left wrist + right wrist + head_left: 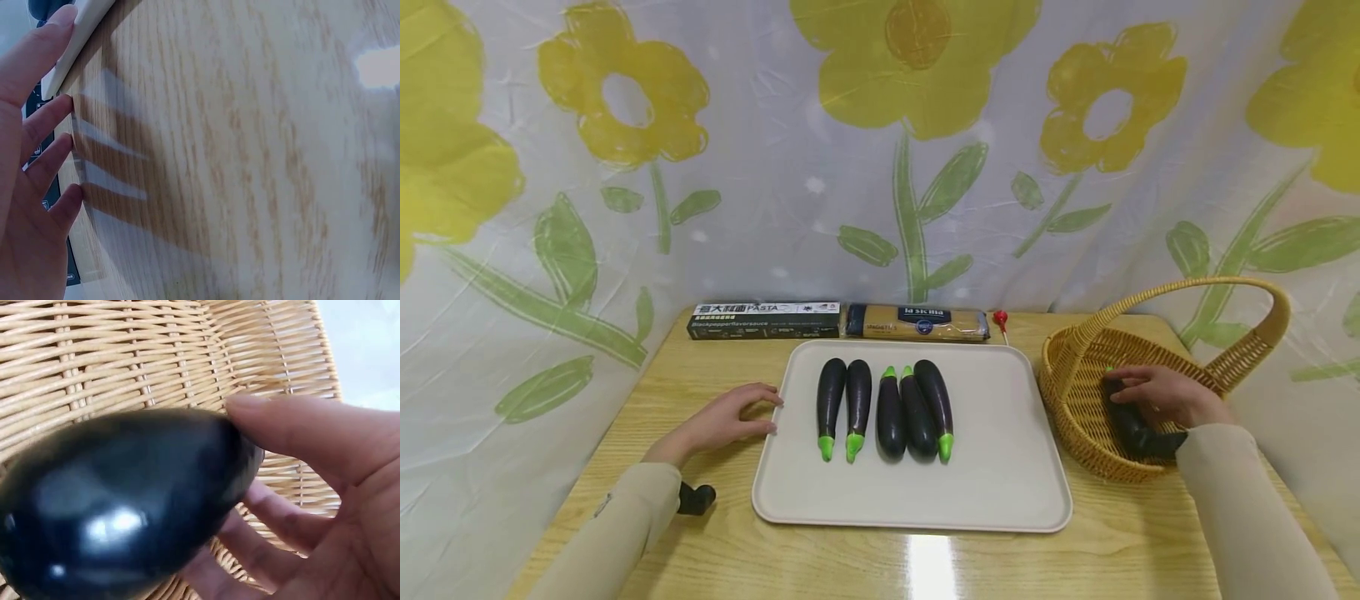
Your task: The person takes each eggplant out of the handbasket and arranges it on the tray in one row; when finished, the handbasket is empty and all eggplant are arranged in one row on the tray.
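Observation:
My right hand (1163, 395) is inside the wicker basket (1070, 429) at the right and grips a dark purple eggplant (119, 500). In the right wrist view the thumb lies on its upper side and the fingers curl underneath. On the pale tray (1000, 442) several eggplants (891, 417) lie side by side, some with the green stem end toward me, others pointing away. My left hand (726, 423) is at the tray's left edge, fingers relaxed and spread, holding nothing. The left wrist view shows its fingertips close over the wooden table (237, 156).
Behind the tray lie a black and white pasta box (765, 321) and a pasta packet (917, 322). A small red-topped stick (1001, 318) stands beside the packet. The basket's tall handle (1180, 283) arches over my right hand. A flowered curtain (775, 167) hangs behind the table.

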The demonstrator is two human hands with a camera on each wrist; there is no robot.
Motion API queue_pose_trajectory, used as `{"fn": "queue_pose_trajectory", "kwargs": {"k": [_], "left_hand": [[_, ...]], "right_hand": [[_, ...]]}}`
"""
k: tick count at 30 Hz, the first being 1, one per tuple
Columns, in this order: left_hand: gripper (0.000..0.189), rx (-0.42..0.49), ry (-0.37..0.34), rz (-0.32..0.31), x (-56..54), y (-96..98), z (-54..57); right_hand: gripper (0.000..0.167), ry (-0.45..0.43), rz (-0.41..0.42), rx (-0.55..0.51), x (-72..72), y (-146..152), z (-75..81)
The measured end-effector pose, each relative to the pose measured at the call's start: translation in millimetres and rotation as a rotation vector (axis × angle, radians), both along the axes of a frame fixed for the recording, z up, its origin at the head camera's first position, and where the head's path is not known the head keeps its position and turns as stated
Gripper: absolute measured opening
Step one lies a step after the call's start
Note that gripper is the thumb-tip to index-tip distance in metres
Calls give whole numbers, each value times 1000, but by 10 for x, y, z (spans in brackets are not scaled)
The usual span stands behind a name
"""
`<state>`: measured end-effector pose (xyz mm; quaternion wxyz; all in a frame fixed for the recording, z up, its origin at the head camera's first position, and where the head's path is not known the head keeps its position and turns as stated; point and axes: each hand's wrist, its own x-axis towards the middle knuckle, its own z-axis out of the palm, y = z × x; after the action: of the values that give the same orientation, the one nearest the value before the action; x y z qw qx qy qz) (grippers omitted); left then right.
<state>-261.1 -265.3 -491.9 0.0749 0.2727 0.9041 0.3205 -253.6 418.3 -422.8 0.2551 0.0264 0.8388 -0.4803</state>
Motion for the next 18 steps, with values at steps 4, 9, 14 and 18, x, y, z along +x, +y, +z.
{"fn": "queue_pose_trajectory", "kwargs": {"k": [4, 9, 14, 18], "left_hand": [[41, -1, -9, 4, -4, -1, -2], [40, 5, -9, -2, -3, 1, -9], [40, 9, -16, 4, 2, 1, -1], [39, 11, -12, 5, 5, 0, 7]], "right_hand": [[64, -40, 28, 6, 29, 10, 4], [63, -19, 36, 33, 44, 34, 4], [60, 6, 37, 42, 45, 48, -2], [62, 10, 30, 67, 45, 40, 9]]}}
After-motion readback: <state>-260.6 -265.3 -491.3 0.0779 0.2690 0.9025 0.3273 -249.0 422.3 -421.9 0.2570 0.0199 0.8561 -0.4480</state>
